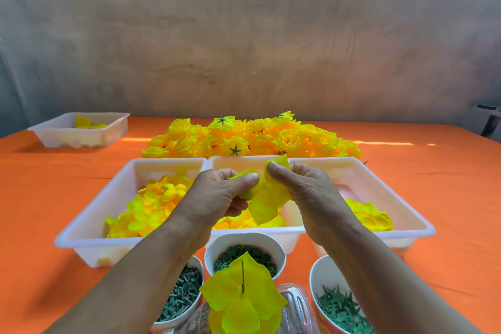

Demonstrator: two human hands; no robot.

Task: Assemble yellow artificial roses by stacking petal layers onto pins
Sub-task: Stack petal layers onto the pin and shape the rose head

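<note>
Both forearms reach forward, left grip [219,192] and right grip [306,190] raised close together, each pinching.

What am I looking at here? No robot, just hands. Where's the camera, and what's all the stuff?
There is no machine here. A person works bare-handed, and the single picture comes from a camera worn on their head, looking forward and down. The left hand and right hand both pinch one yellow petal layer above the trays.

On the orange table stand three white trays of loose petals. A fourth tray sits far left, and a pile of finished roses lies behind.

Nearest the camera, three bowls hold green parts: pegs, rings and star-shaped pieces. Closest of all, a pin stands upright with stacked petals already on it.
</note>
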